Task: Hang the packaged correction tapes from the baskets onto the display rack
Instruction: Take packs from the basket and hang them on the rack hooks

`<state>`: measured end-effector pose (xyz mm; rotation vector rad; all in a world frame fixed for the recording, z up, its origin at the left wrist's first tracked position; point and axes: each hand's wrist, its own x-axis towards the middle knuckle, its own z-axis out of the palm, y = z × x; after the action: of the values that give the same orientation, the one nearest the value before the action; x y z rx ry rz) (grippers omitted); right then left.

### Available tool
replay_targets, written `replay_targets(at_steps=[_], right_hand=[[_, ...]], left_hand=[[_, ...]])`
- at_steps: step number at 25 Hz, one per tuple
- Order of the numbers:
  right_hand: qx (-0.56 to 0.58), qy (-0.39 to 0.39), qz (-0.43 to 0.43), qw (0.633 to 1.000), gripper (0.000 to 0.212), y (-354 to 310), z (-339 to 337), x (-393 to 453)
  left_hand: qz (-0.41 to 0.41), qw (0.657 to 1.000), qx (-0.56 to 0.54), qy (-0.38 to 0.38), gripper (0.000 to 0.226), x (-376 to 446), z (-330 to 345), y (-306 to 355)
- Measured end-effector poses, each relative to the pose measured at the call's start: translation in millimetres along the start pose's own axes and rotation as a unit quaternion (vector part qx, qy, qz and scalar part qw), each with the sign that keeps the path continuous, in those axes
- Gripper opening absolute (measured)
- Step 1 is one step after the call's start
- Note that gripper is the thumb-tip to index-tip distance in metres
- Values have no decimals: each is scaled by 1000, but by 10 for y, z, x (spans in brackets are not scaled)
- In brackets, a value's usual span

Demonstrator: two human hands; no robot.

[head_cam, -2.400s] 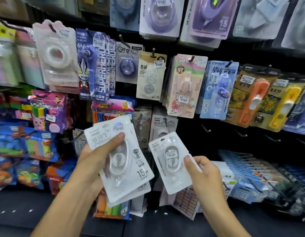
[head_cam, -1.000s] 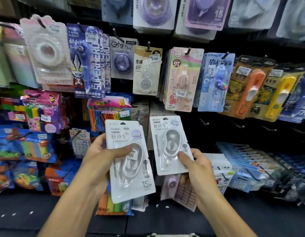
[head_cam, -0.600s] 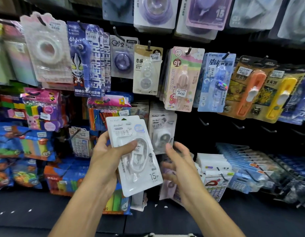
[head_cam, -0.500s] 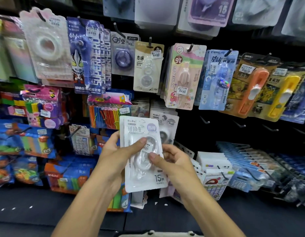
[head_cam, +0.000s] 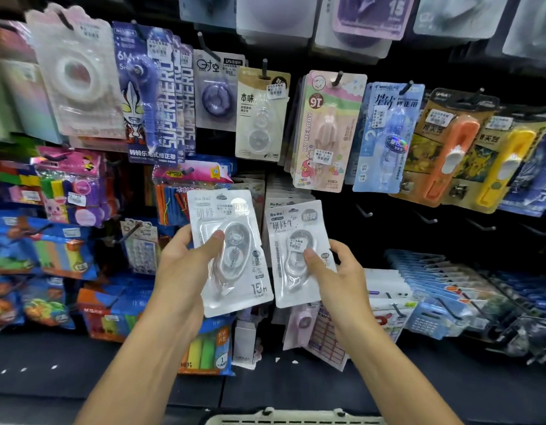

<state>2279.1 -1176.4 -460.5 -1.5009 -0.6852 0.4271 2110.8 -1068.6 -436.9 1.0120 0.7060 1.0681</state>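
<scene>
The left hand [head_cam: 185,271] grips a white correction tape pack [head_cam: 231,256], thumb pressed over its blister. Just beside it, edges nearly touching, the right hand [head_cam: 339,277] pinches a second white pack [head_cam: 296,256] in front of the display rack [head_cam: 388,228]. Right of that pack, 3 bare hooks [head_cam: 365,211] jut from open dark panel. A basket rim [head_cam: 296,420] shows at the bottom edge.

"BoBo" and "15m" on the pack [head_cam: 231,256] in my left hand [head_cam: 185,271]; above it, blue card [head_cam: 156,96] reads "SUPERHERO", pink card [head_cam: 326,133] "MY MELODY".
</scene>
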Motion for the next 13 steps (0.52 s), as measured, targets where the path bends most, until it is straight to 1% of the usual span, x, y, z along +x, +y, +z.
replay_targets(at_steps=[2,4,5,7,10,11,12,13], right_hand=[[68,-8,25,997,17,-13,12,-32],[93,4,29,995,15,-22,-1,-60],[90,18,32,995,18,-35,0,-58],[86,33,57,994,33,-74,-1,-8],[107,-21,114,988,59,-105,22,31],[65,-31,103,992,65,-86,34,3],[21,-52,69,996,69,-55,66,-46],[9,-87,35,996,71,-47,116,-114]], left_hand=[[-4,1000,-7,-6,21,-25,19,10],[-7,1000,-25,-11,21,-24,21,31],[-6,999,-32,-11,22,-14,21,35],[-2,999,-40,-7,24,0,29,30],[0,999,-48,-6,22,27,14,4],[1,999,-45,-12,22,41,15,-14],[1,999,-39,-20,21,54,36,-31],[3,999,-22,-29,20,66,73,-43]])
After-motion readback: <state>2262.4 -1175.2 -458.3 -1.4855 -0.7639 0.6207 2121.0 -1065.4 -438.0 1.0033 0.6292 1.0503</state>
